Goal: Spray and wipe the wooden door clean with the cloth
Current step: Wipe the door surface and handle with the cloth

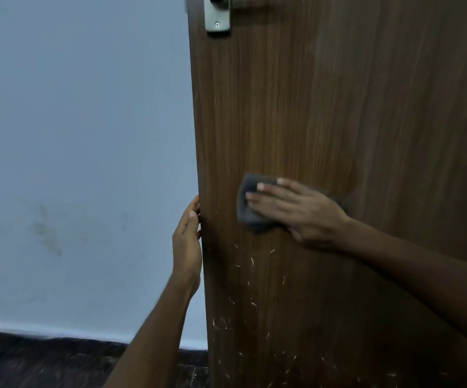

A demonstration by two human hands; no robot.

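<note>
The brown wooden door (338,107) fills the right half of the view, its free edge running down the middle. My right hand (296,208) lies flat on a folded grey cloth (250,201) and presses it against the door face, fingers pointing left. My left hand (187,239) grips the door's edge just left of the cloth, thumb on the front face. Small pale scratches or specks mark the door's lower part (252,303). No spray bottle is in view.
A metal handle plate (217,15) sits at the door's top edge of view. A pale blue wall (81,135) with faint smudges stands to the left. Dark flooring (45,359) and a white skirting strip run along the bottom left.
</note>
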